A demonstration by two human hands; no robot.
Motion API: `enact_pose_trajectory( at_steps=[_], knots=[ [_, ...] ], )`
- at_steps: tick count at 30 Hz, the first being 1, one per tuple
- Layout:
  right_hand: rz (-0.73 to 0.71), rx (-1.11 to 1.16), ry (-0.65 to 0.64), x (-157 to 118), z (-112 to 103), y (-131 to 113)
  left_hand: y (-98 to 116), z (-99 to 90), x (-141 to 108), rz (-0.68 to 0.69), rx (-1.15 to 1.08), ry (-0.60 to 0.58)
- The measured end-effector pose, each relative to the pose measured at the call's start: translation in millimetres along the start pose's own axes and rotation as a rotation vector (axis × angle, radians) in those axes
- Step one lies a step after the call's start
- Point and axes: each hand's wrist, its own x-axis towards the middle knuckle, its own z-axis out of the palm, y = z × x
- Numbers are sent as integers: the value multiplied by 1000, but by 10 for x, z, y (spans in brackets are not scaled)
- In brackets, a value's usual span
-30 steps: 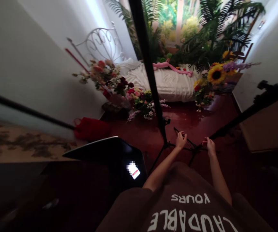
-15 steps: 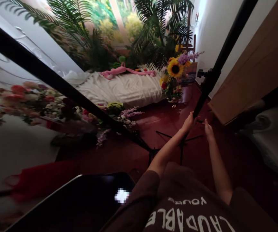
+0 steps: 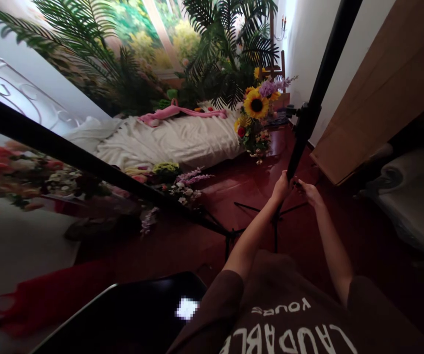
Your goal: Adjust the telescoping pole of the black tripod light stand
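the dark red floor point(image 3: 217, 196) runs beneath everything, with a bed point(image 3: 189, 142) under a rumpled cream cover at the far side and palm plants point(image 3: 230, 49) behind it. a brown panel point(image 3: 374, 98) leans in on the right, above a pale bundle point(image 3: 418, 196). the black stand point(image 3: 325, 73) slants down between bed and panel, its thin legs spread on the floor, and a second stand point(image 3: 86, 162) crosses the left side. a glossy black surface point(image 3: 123, 319) with a bright patch sits at lower left, beside red cloth point(image 3: 49, 295). flowers with sunflowers point(image 3: 256, 105) stand by the bed's right end, and a pink plush toy point(image 3: 167, 113) lies on the cover. smallest come the hands: the left hand point(image 3: 281, 188) has its grip closed round the lower pole of the black stand; the right hand point(image 3: 312, 193) is just beside, fingers bent toward a small dark part point(image 3: 296, 182), but whether its grip pinches that cannot be told.
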Motion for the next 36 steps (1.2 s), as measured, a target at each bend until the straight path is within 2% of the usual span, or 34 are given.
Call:
enact_pose_trajectory(
  at_steps=[3, 9, 12, 14, 16, 18, 23, 25, 28, 36],
  knots=[
    [-177, -115, -6, 1, -32, 17, -6, 14, 3, 0, -27, 13],
    [-721, -523, 68, -68, -147, 56, -1, 9, -8, -6, -60, 19],
    [-880, -696, 61, -78, -194, 30, 6, -4, -17, 0, -73, 16],
    [-967, -716, 51, -102, -190, -71, 11, -10, -24, 4, -80, 20],
    [-1043, -646, 76, -167, -139, -280, 13, -11, -29, 6, -93, 14],
    [-1104, -553, 133, -277, -34, -598, 13, -9, -31, 1, -108, -1],
    [-1296, -557, 227, -512, 398, -1496, 23, -7, -22, -16, -115, -26],
    [-1328, -676, 263, -507, 571, -1716, 29, -10, -16, -19, -110, -33],
    [-1310, -749, 322, -432, 739, -1830, 28, -16, -5, -4, -98, -34],
    [-1260, -736, 308, -346, 734, -1754, 38, -3, -13, 75, -116, 34]
  ],
)
